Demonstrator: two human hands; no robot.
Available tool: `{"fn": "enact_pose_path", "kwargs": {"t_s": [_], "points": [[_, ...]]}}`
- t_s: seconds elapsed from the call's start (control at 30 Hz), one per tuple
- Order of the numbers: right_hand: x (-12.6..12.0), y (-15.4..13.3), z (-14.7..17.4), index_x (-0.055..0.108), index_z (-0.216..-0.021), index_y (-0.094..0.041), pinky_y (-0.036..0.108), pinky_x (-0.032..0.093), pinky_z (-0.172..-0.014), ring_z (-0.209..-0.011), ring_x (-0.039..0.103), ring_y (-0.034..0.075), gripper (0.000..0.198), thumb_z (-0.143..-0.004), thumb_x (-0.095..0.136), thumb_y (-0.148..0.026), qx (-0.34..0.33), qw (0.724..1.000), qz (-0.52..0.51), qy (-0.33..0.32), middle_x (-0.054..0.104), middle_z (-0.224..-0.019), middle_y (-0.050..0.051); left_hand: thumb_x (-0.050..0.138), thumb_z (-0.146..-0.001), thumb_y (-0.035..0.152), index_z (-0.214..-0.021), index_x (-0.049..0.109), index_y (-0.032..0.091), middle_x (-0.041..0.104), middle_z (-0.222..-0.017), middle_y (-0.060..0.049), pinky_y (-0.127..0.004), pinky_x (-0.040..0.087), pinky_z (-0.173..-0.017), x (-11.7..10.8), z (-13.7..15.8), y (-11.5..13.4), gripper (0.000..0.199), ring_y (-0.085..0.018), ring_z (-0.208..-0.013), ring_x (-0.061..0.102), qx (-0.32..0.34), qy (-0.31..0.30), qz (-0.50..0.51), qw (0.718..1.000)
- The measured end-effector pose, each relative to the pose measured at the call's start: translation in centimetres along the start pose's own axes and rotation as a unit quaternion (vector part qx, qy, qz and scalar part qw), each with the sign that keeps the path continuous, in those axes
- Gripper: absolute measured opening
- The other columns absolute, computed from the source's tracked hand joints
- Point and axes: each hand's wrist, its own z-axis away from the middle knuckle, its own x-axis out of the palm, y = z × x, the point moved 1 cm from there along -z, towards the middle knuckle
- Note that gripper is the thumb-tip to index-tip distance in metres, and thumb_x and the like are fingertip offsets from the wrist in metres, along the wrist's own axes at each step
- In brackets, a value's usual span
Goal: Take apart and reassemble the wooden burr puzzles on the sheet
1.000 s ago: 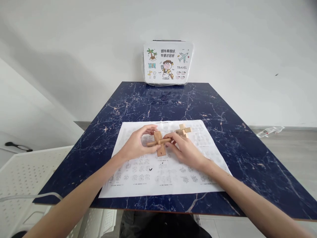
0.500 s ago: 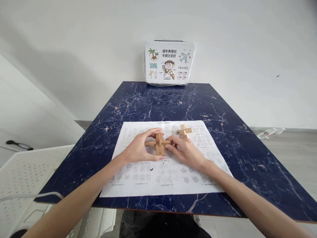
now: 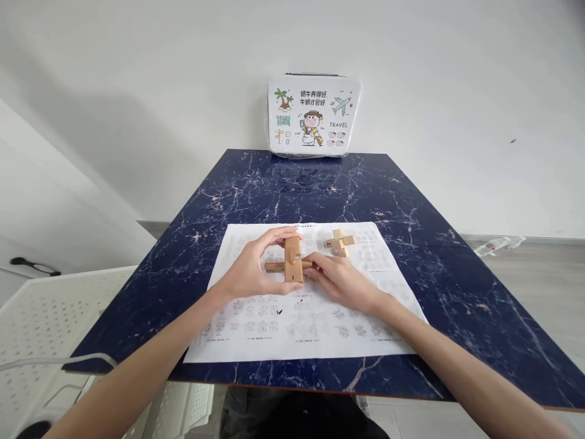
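Between my hands is a wooden interlocking puzzle (image 3: 293,274) made of crossed bars, raised a little over the printed sheet (image 3: 283,347). My left hand (image 3: 253,265) grips its upright block at the top and bottom ends, thumb below and fingers above. A crosswise bar (image 3: 274,267) passes through behind that block. Its right end is pinched in the fingertips of my right hand (image 3: 340,277). Just beyond my right hand, a second, paler wooden puzzle (image 3: 340,242) of crossed blocks rests on the sheet.
The sheet, covered in small diagrams, lies on a dark blue marble-patterned table (image 3: 292,201). A white case (image 3: 314,116) with cartoon prints stands at the back against the wall. To the left are a white perforated rack (image 3: 68,299) and a white cable (image 3: 55,361).
The puzzle's front block has turned and tilted between my hands, and a gap now shows on its right side. My left fingers have shifted slightly up. The paler puzzle stays put.
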Motion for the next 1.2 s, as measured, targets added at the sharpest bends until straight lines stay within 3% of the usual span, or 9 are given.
{"fn": "enact_pose_path", "kwargs": {"t_s": [0.17,0.23,0.3,0.47,0.67,0.77,0.9,1.07,1.2], "points": [[0.0,0.0,0.0,0.058,-0.104,-0.023,0.036,0.052,-0.074,-0.08,0.07,0.02,0.017,-0.109,0.042,-0.026,0.02,0.999,-0.047,0.009,0.077,-0.1,0.006,0.081,-0.086,0.037,-0.136,0.056,0.027,0.063,-0.145,-0.011,-0.05,0.05,-0.116,-1.3,-0.7,-0.7,0.058,-0.03,-0.134,0.061,0.023,0.178,0.022,0.984],[0.1,-0.1,-0.1,0.058,-0.103,-0.024,0.036,0.053,-0.073,-0.077,0.07,0.019,0.018,-0.109,0.042,-0.027,0.035,0.997,-0.068,0.015,0.078,-0.096,0.005,0.08,-0.087,0.04,-0.134,0.056,0.025,0.063,-0.144,-0.012,-0.05,0.05,-0.114,-1.9,-0.9,-1.6,0.055,-0.029,-0.131,0.063,-0.037,0.257,-0.019,0.966],[0.1,0.0,-0.2,0.059,-0.101,-0.023,0.037,0.053,-0.072,-0.075,0.07,0.019,0.019,-0.109,0.043,-0.029,0.05,0.994,-0.089,0.029,0.077,-0.093,0.005,0.085,-0.081,0.043,-0.132,0.056,0.024,0.064,-0.141,-0.012,-0.053,0.05,-0.111,-2.3,-0.9,-2.8,0.061,-0.031,-0.126,0.065,-0.113,0.277,-0.091,0.95],[0.3,0.4,-0.3,0.061,-0.094,-0.023,0.037,0.054,-0.073,-0.075,0.067,0.019,0.026,-0.11,0.044,-0.035,0.083,0.983,-0.151,0.064,0.076,-0.093,0.007,0.091,-0.07,0.044,-0.127,0.059,0.023,0.066,-0.132,-0.011,-0.06,0.043,-0.114,-2.8,-0.4,-5.1,0.069,-0.038,-0.131,0.055,-0.127,0.209,-0.276,0.93],[0.4,1.0,-0.6,0.058,-0.098,-0.023,0.035,0.054,-0.065,-0.068,0.063,0.017,0.029,-0.11,0.043,-0.045,0.093,0.961,-0.254,0.054,0.075,-0.094,0.009,0.083,-0.079,0.047,-0.139,0.051,0.017,0.055,-0.145,-0.02,-0.068,0.033,-0.12,-2.4,0.1,-6.1,0.075,-0.045,-0.148,0.035,-0.133,0.165,-0.314,0.925],[0.3,0.9,-0.7,0.055,-0.101,-0.024,0.035,0.055,-0.063,-0.067,0.062,0.017,0.029,-0.11,0.043,-0.049,0.096,0.954,-0.281,0.046,0.075,-0.096,0.009,0.072,-0.091,0.042,-0.147,0.044,0.017,0.042,-0.159,-0.02,-0.063,0.027,-0.126,-2.0,-0.1,-4.7,0.067,-0.04,-0.154,0.029,-0.057,0.159,-0.316,0.934],[0.0,0.3,-0.7,0.054,-0.098,-0.024,0.035,0.053,-0.061,-0.063,0.061,0.016,0.031,-0.109,0.044,-0.052,0.111,0.946,-0.305,0.022,0.073,-0.09,0.007,0.047,-0.108,0.039,-0.15,0.044,0.028,0.048,-0.158,-0.012,-0.056,0.032,-0.127,-1.4,-0.3,-2.3,0.044,-0.031,-0.15,0.042,0.062,0.117,-0.238,0.962],[-0.1,-0.6,-0.6,0.055,-0.094,-0.023,0.032,0.047,-0.058,-0.057,0.056,0.014,0.034,-0.106,0.051,-0.054,0.104,0.929,-0.353,-0.022,0.07,-0.08,0.003,0.088,-0.071,0.068,-0.166,0.018,0.033,0.033,-0.169,-0.016,-0.061,0.036,-0.125,-0.1,0.1,-1.2,0.123,-0.041,-0.155,0.035,0.07,-0.052,-0.186,0.979],[0.0,-0.9,-0.5,0.057,-0.094,-0.021,0.031,0.044,-0.058,-0.058,0.057,0.013,0.036,-0.105,0.054,-0.055,0.096,0.92,-0.376,-0.05,0.071,-0.08,0.003,0.091,-0.071,0.062,-0.163,0.028,0.035,0.047,-0.161,-0.014,-0.057,0.044,-0.12,0.6,0.4,-1.4,0.115,-0.038,-0.147,0.048,0.054,-0.067,-0.187,0.979]]}}
